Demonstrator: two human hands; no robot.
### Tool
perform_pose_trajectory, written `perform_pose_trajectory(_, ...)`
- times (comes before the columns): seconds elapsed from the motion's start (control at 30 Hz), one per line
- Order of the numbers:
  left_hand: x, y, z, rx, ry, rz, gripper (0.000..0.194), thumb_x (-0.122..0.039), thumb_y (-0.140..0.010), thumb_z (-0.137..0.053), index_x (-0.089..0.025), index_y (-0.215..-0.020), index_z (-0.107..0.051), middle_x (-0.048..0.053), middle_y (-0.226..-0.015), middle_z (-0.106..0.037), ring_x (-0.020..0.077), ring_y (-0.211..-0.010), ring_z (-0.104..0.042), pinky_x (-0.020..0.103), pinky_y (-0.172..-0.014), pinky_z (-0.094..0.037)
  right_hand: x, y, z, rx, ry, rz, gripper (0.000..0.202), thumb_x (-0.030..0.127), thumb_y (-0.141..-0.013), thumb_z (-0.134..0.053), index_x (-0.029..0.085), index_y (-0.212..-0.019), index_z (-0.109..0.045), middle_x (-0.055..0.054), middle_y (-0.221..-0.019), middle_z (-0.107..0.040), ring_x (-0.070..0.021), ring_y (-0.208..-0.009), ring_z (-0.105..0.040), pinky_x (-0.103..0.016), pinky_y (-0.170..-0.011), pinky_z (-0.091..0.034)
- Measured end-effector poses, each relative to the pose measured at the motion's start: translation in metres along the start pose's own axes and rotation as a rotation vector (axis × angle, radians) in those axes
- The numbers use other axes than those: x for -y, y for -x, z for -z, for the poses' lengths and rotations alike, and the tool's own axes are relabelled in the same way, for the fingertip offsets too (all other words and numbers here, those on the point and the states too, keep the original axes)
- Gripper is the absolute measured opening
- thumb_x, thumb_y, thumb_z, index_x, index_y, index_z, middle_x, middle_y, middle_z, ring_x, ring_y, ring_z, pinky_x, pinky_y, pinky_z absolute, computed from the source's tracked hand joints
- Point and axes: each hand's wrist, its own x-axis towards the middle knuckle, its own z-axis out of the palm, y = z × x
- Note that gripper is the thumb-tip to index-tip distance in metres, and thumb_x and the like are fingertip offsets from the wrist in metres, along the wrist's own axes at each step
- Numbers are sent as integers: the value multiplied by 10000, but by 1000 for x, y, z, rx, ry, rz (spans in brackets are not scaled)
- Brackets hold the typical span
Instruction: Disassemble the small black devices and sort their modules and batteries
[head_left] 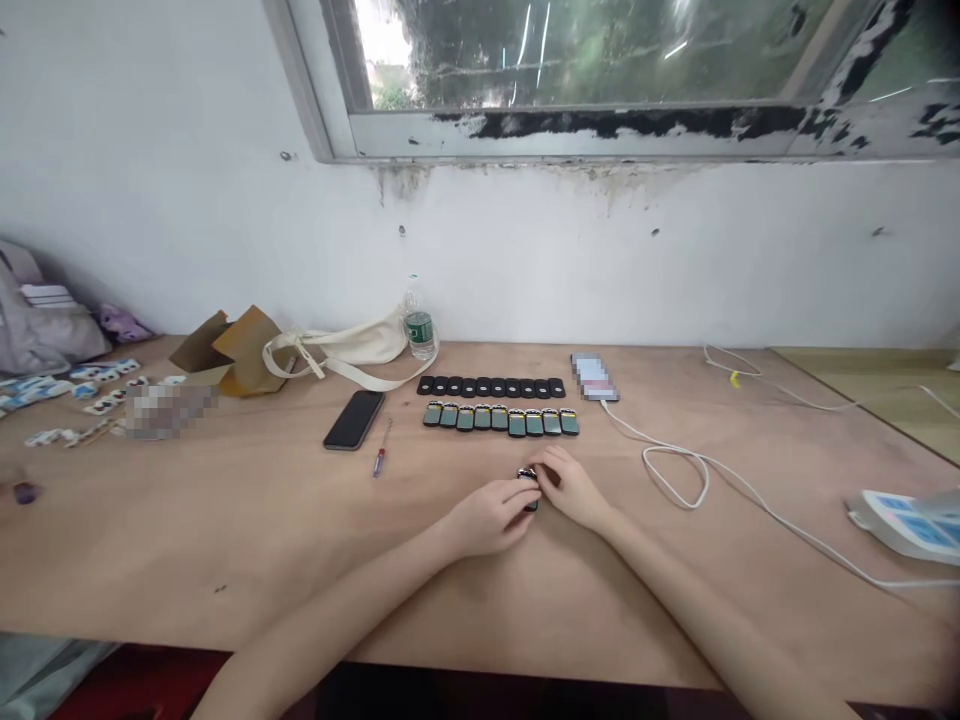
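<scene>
A small black device with a grey-green screen (532, 506) lies at the table's middle, partly covered by my fingers. My left hand (491, 517) is closed on its left side, the fingers lying across its front. At its top right edge my right hand (568, 487) pinches with thumb and fingertips; what exactly the tips press on is hidden. Just beyond my hands stands a row of similar screened devices (482, 417), laid side by side. Behind that runs a second row of small black oval-cornered covers (498, 387).
Left of the rows lie a black phone (354, 420) and a small screwdriver (379, 462). A water bottle (419, 325), cream bag (352, 345) and open cardboard box (251, 350) stand near the wall. A plugged-in phone (595, 377) trails a white cable (757, 510) towards a power strip (911, 525).
</scene>
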Motion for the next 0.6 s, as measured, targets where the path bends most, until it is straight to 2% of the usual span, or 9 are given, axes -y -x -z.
perform_pose_trajectory(0.1,7,1,0,-56,120,192,205,-263,-861,-526,-162,-1023,-602,117,-1198,-574,185,-1088,-573,291,-912,-507,2,-1,2,35,-44,21,197,128,-868,-457,226,-920,-620,-44,-875,-637,-195,-860,-554,-352,-786,-461)
perform_pose_trajectory(0.23,8,2,0,-97,61,315,200,-288,-770,-630,-182,-939,-619,104,-1085,-606,230,-1024,-575,350,-869,-514,2,1,1,19,-71,-25,181,150,-872,-463,224,-907,-625,-47,-886,-636,-194,-869,-558,-348,-789,-458)
perform_pose_trajectory(0.4,10,0,3,-53,69,324,186,-331,-811,-610,-179,-918,-603,87,-989,-638,226,-963,-575,369,-859,-491,8,4,0,11,19,-61,158,139,-862,-449,206,-823,-587,-46,-794,-609,-201,-796,-528,-340,-731,-437)
perform_pose_trajectory(0.6,18,1,3,-24,174,263,154,-290,-877,-548,-172,-942,-622,79,-1061,-651,188,-990,-565,325,-871,-489,12,5,2,34,-25,-35,182,168,-892,-406,207,-834,-574,-59,-832,-576,-204,-828,-522,-356,-774,-437)
